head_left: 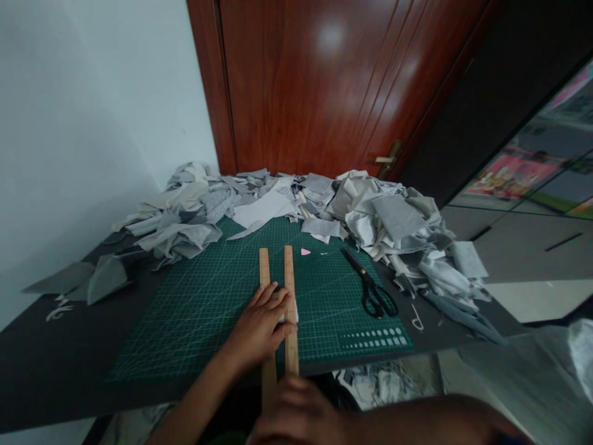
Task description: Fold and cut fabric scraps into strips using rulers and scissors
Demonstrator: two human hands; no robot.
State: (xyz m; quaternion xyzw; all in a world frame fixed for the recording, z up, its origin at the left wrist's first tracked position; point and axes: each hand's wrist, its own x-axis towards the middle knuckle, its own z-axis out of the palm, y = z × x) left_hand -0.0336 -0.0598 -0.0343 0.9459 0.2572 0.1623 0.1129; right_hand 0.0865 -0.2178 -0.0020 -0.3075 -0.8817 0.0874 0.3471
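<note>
Two wooden rulers, a left one (264, 266) and a right one (289, 266), lie side by side on a green cutting mat (185, 309). My left hand (263, 324) lies over both, fingers stretched out and fingertips on the right ruler. Beneath that ruler, the edge of a small white piece (297, 314) shows. Close to the camera, my right hand (296, 411) is blurred by motion, its fingers curled at the rulers' near ends; what it grips is hidden. Black-handled scissors (373, 290) rest on the mat at right, and a small pink piece (305, 251) lies beyond the rulers.
Heaps of grey and white fabric scraps (393, 216) line the table's back and right side, with more scraps (185, 235) at left. A wooden door (306, 93) stands behind. More scraps (384, 383) lie below the table's front edge.
</note>
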